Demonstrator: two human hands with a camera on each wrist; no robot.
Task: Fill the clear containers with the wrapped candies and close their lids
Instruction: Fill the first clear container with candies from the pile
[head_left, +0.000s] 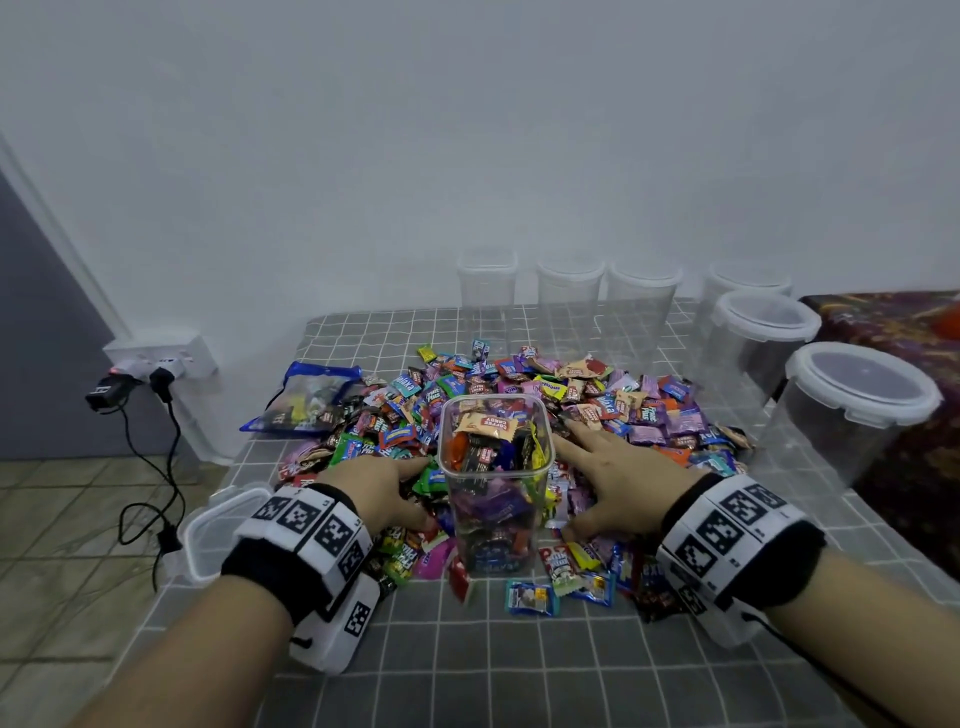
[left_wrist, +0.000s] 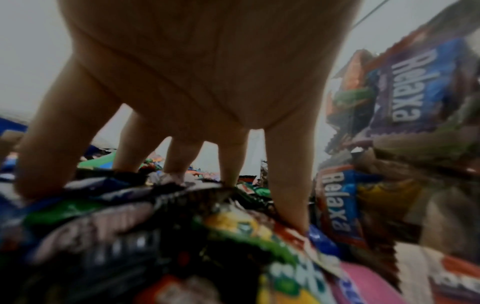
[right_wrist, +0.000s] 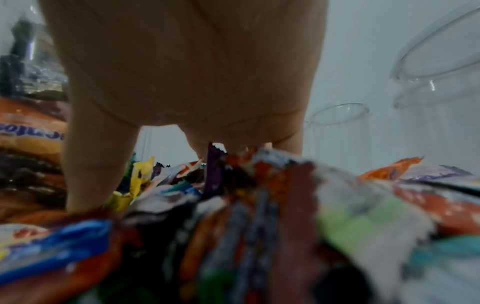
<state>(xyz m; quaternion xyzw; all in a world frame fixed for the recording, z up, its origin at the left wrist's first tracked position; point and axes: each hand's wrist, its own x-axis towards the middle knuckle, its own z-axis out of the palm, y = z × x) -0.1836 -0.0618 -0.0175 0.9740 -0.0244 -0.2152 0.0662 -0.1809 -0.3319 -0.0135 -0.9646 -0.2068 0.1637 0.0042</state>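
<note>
A tall square clear container (head_left: 493, 499) stands open on the grey checked table, filled with wrapped candies nearly to its rim. A big heap of wrapped candies (head_left: 597, 405) lies around and behind it. My left hand (head_left: 379, 488) rests on the heap just left of the container, fingers spread. My right hand (head_left: 618, 483) lies on the heap just right of it, fingers spread too. In the left wrist view the straight fingers (left_wrist: 288, 174) press down on the candies (left_wrist: 155, 236), with the container wall (left_wrist: 405, 92) at the right. The right wrist view shows my right hand (right_wrist: 187, 72) flat over the candies (right_wrist: 259, 216).
A loose clear lid (head_left: 215, 530) lies at the table's left edge. Empty clear containers (head_left: 569, 306) line the back; lidded round ones (head_left: 852, 410) stand on the right. A blue-edged bag (head_left: 306, 397) lies left of the heap. Plugs and cables (head_left: 156, 384) hang by the wall.
</note>
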